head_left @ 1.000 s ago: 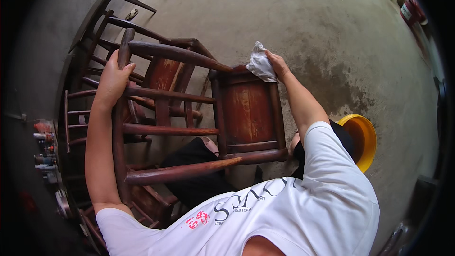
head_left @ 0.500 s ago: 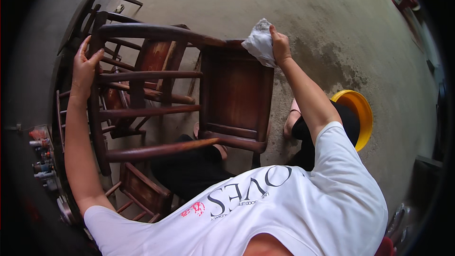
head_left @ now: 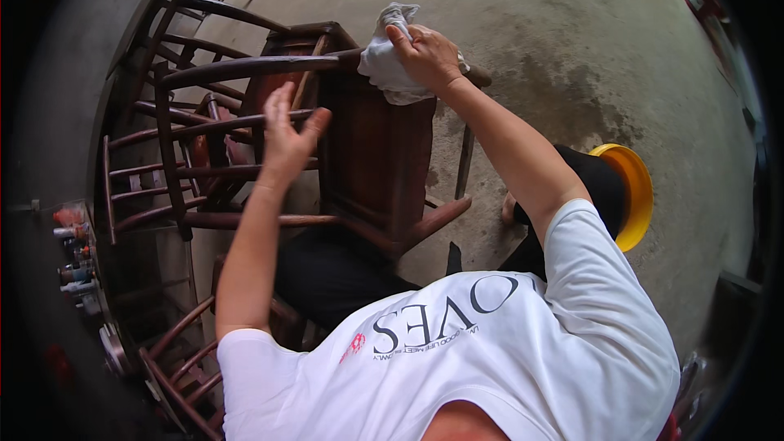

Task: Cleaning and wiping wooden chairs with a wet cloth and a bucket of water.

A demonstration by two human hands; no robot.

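Note:
A dark reddish-brown wooden chair (head_left: pixel 365 159) is tipped in front of me, its seat panel facing up toward me and its bars stretching to the left. My right hand (head_left: pixel 431 55) presses a crumpled white cloth (head_left: pixel 388 72) against the chair's far rail, its fingers partly hidden by the folds. Above the chair's bars hovers my left hand (head_left: pixel 290 132), slightly blurred, fingers stretched out and thumb apart, with nothing in it. Whether it touches a bar I cannot tell.
More dark wooden chairs (head_left: pixel 220 16) crowd the left side, another (head_left: pixel 184 359) at the lower left. A yellow bucket (head_left: pixel 635 196) stands right of my leg. Small bottles and jars (head_left: pixel 75 257) line the far left. The concrete floor (head_left: pixel 563 106) has damp patches.
My left hand has let go of the chair's left upright and moved right. The chair has turned and tilted. My right hand and the cloth have shifted left along the rail.

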